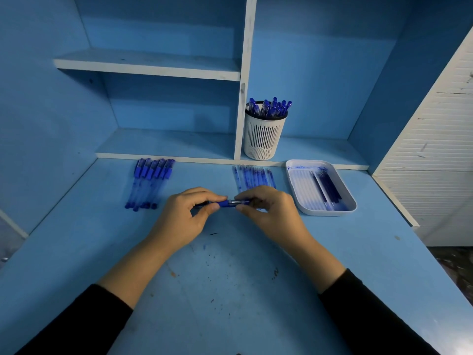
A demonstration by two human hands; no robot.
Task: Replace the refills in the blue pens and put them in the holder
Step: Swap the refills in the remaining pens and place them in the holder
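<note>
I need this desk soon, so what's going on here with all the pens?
A person holds one blue pen between both hands, the left hand gripping the barrel and the right hand pinching the other end. A row of pens lies on the desk to the left, a row of refills to the right, and more refills lie in the white tray. The holder on the shelf already has pens in it.

text: none legible | labels: none | numbers: none
</note>
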